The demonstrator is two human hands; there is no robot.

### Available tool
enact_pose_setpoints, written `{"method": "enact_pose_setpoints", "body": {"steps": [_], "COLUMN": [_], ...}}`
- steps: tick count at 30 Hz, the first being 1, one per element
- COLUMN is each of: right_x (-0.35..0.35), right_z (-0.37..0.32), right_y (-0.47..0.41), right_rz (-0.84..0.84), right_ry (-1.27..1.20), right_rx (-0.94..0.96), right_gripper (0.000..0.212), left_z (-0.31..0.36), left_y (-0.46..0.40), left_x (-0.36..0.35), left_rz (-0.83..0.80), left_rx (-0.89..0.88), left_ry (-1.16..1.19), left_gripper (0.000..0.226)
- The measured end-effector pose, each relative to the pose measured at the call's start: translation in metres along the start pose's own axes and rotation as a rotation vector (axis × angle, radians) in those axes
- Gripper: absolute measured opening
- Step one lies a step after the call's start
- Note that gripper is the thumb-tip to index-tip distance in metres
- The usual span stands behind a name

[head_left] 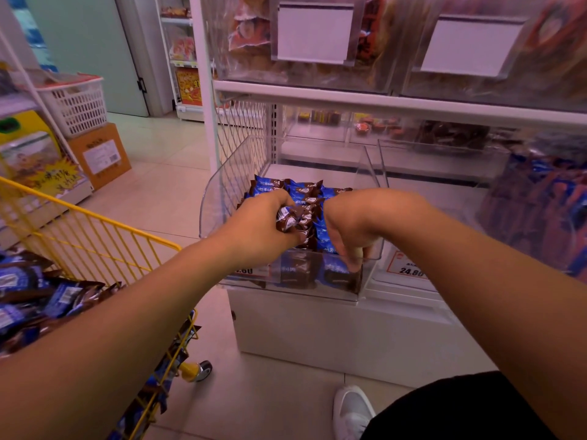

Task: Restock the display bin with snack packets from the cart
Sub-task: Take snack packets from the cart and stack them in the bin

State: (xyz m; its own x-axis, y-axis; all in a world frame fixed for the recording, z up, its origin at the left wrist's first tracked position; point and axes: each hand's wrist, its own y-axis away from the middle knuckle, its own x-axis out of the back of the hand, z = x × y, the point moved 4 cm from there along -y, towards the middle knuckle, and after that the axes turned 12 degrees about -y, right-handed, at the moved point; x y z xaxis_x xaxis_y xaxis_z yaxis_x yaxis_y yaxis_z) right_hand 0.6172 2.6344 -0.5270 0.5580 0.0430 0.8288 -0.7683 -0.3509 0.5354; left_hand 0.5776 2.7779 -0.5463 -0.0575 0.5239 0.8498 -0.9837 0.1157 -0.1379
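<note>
Gripping a bunch of blue-and-brown snack packets (290, 217) with left hand (263, 230), fingers curled round them, above near left part of clear display bin (209, 198) already holding rows of same packets. Right hand (352, 227) just beside, fingers bent down, tips pinching packets at bin's near wall. Yellow wire cart (104, 230) at near left, more packets heaped inside.

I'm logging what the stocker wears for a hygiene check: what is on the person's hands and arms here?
Nothing shows on either: the left hand and right hand are bare, with no gloves, rings, watch or bands in view. Both forearms are uncovered as far as the frame shows, with no sleeve visible. Lower down there is dark clothing and a white shoe.
</note>
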Motion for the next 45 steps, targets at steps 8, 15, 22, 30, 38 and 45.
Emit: {"method": "enact_pose_setpoints", "body": {"steps": [8, 15, 22, 30, 38, 45], "right_x": [0.001, 0.001, -0.006, 0.039, 0.011, 0.018], "right_z": [0.001, -0.005, -0.015, 0.000, -0.022, 0.003], "right_y": [0.001, -0.006, -0.008, 0.002, -0.013, -0.048], "right_rz": [-0.023, 0.044, -0.012, 0.412, 0.157, 0.175], "right_ry": [-0.111, -0.211, -0.010, -0.590, -1.229, -1.585], "right_rx": [0.094, 0.077, -0.003, 0.333, 0.482, 0.249], "right_gripper": [0.007, 0.017, 0.030, 0.015, 0.021, 0.042], "left_z": [-0.002, -0.003, -0.002, -0.006, -0.006, -0.022], "left_y": [-0.001, -0.002, 0.002, 0.002, 0.005, 0.007], "left_x": [-0.001, 0.001, 0.005, 0.015, 0.018, 0.028], "left_rz": [0.006, 0.025, 0.024, -0.062, -0.159, 0.089], "left_rx": [0.011, 0.046, 0.061, 0.262, 0.038, -0.156], "left_ry": [-0.009, -0.026, -0.017, 0.448, 0.375, -0.511], "left_gripper": [0.028, 0.030, 0.034, 0.058, 0.068, 0.032]}}
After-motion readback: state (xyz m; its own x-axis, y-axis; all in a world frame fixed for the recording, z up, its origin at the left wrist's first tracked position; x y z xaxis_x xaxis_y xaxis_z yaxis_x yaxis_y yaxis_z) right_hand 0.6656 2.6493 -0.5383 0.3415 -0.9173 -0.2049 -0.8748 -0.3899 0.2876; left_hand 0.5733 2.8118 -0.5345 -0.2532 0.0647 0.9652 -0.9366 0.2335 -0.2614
